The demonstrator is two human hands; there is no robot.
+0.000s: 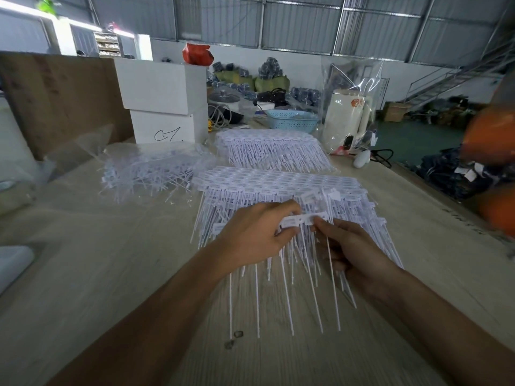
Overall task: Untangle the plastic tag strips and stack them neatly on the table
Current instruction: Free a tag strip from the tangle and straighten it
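Head view. I see my left hand [252,235] and right hand [354,246] both pinching one tag strip [303,218] by its header, tails hanging over the near edge of the near stack [278,182]. Beyond that stack lies a second stack [267,147]; left of it, a tangled pile [147,168] in clear plastic. Bare table [97,274] lies left of the near stack; the table's right edge runs just beside it.

Both forearms reach in from the bottom corners and meet mid-frame; the left hand [255,232] and right hand [351,246] each have fingers curled, pinching.
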